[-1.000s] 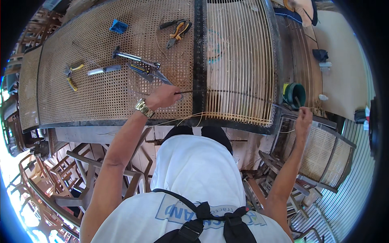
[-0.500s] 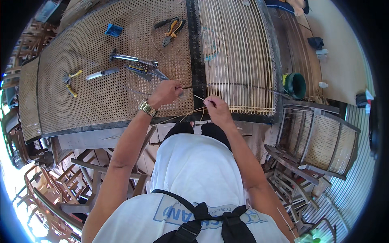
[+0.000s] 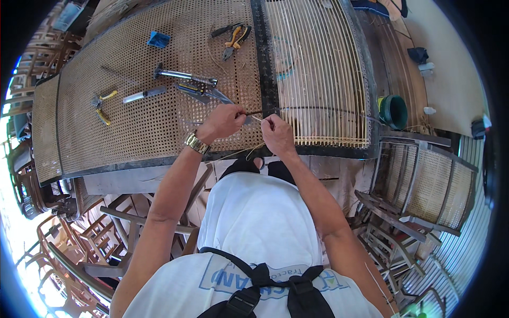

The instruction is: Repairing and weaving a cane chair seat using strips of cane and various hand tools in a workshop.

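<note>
Pale strand [image 3: 256, 118], pinched in right hand [image 3: 278, 135], has moved nearer left hand [image 3: 221, 123], which pinches a dark rod [image 3: 255, 112].

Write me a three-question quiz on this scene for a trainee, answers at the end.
1. Which wrist wears the gold-coloured watch?
2. True or false: the green bucket is farther right in the view than the right hand.
3. What does the left hand grip? A) pliers B) a thin dark strip C) the green bucket

Key: 1. The left; 2. True; 3. B
</note>
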Tool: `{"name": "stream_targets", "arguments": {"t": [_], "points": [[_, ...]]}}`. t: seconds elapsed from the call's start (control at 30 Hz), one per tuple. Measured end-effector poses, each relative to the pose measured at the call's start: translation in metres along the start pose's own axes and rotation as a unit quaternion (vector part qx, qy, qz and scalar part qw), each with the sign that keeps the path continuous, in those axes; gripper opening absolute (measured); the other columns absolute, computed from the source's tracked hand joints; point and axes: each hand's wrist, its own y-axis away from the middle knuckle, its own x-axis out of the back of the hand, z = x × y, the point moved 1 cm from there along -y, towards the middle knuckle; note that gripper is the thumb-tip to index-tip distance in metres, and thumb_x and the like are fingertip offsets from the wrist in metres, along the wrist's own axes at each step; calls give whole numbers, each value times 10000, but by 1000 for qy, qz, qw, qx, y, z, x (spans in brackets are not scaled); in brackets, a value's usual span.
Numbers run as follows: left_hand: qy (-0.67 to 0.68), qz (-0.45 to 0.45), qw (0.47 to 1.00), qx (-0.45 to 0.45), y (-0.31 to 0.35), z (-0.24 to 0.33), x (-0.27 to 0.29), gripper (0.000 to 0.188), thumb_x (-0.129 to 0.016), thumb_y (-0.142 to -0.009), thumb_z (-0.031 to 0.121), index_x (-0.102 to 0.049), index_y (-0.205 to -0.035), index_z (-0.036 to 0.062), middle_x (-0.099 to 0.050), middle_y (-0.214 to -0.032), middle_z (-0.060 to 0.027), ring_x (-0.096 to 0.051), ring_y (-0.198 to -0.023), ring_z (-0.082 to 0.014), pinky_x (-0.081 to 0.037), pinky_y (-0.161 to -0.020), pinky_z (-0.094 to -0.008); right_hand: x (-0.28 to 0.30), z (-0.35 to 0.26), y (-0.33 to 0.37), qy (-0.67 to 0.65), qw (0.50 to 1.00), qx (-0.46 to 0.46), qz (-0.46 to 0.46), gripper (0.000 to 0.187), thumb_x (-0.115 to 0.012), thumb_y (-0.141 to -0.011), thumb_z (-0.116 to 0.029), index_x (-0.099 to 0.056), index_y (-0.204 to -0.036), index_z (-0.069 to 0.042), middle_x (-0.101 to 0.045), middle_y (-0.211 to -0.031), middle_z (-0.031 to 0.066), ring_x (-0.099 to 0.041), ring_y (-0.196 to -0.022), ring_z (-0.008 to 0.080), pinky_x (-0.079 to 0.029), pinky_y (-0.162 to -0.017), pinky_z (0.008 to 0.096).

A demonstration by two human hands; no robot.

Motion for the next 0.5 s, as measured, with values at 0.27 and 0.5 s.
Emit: {"name": "stream_targets", "arguments": {"t": [0.27, 0.5], "points": [[-4, 29, 1000, -2, 2, 3, -4, 269, -624, -947, 235, -730, -1056, 13, -701, -793, -183, -677, -699, -311, -517, -658, -394, -5, -3, -4, 14, 1000, 0, 21, 183, -602, -935, -187, -665, -870, -27, -665, -705, 202, -688, -664, 378, -531, -615, 456], [4, 25, 1000, 15, 5, 4, -7, 260, -633, -936, 231, -732, -1058, 24, -701, -808, -194, -683, -720, -334, -525, -674, -409, -7, -10, -3, 0, 1000, 12, 2, 184, -596, -936, -189, -660, -880, -26, -665, -718, 210, -684, -674, 387, -532, -629, 462]]}}
